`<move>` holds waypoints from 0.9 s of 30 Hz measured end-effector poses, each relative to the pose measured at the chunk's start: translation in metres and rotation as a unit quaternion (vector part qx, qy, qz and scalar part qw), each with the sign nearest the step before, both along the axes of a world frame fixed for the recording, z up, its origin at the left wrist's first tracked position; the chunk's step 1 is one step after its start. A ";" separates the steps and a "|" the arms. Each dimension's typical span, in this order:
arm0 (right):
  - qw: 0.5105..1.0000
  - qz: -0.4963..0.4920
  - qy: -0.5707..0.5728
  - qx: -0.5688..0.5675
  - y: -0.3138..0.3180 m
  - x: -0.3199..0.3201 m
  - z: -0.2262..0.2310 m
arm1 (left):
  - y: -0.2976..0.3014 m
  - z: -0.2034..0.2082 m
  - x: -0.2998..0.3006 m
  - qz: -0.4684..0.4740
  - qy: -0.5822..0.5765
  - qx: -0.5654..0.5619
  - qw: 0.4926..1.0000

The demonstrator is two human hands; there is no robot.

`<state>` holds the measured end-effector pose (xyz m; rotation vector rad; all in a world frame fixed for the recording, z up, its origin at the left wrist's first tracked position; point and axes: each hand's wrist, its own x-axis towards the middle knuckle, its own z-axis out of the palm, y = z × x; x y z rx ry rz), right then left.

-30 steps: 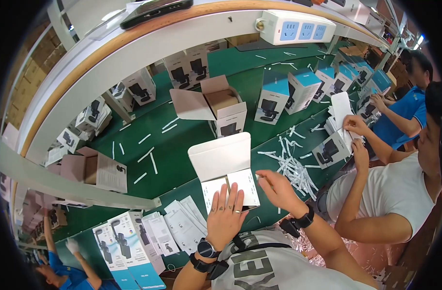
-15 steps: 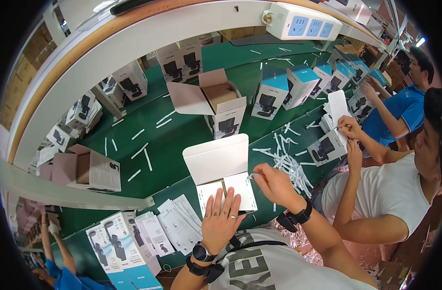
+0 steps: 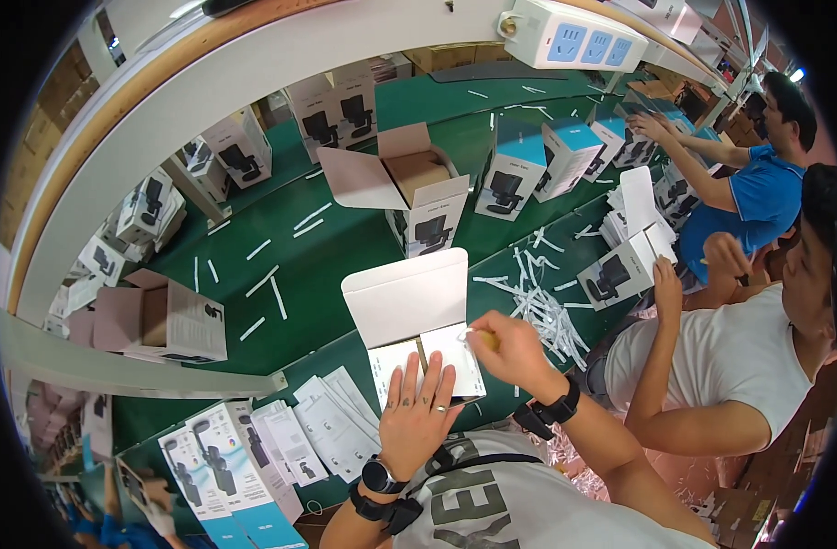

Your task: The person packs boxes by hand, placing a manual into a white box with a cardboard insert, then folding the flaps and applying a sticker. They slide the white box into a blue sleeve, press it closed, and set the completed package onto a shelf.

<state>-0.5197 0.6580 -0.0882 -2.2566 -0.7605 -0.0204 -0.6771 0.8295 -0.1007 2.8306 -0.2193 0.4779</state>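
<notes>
In front of me stands a white carton (image 3: pixel 405 297) with its tall lid flap raised and two inner flaps folded inward. My left hand (image 3: pixel 418 400) lies flat across those inner flaps, fingers extended, a ring on one finger. My right hand (image 3: pixel 512 348) is closed at the right inner flap (image 3: pixel 448 346). A small yellowish thing shows within its fingers, mostly hidden, so its kind cannot be made out. A tangle of white paper strips (image 3: pixel 542 316) lies right of the carton.
Beyond the carton is an open box (image 3: pixel 432 220), with several printed boxes (image 3: pixel 512 178) to its right. Folded sheets (image 3: pixel 332 425) and printed cartons (image 3: pixel 219 462) lie at the left. A white frame with a power strip (image 3: pixel 572 41) arches overhead. A co-worker (image 3: pixel 711 366) sits close on the right.
My right hand has turned and come down onto the right inner flap; the white strip at its fingertips is no longer plain. My left hand stays put. A neighbouring co-worker's hand has lifted off their box.
</notes>
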 end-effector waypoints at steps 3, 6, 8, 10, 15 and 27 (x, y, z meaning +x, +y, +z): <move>1.000 -0.008 0.015 0.020 0.015 -0.011 0.004 | -0.001 -0.001 0.000 0.000 -0.002 0.001 1.000; 0.998 -0.010 0.013 0.059 0.011 -0.018 0.009 | -0.004 -0.003 -0.001 0.004 0.000 -0.004 1.000; 0.994 -0.004 -0.003 0.113 0.005 -0.019 0.011 | -0.005 -0.002 0.000 0.005 -0.002 -0.002 1.000; 0.994 0.005 0.002 0.107 -0.001 -0.007 0.007 | -0.007 -0.001 0.000 0.008 -0.002 -0.001 1.000; 0.995 0.016 0.053 0.079 -0.009 0.011 -0.013 | -0.016 0.000 0.006 -0.003 -0.009 -0.001 1.000; 0.974 0.031 0.015 -0.224 -0.169 -0.032 -0.005 | -0.023 -0.009 0.000 0.000 -0.012 -0.006 1.000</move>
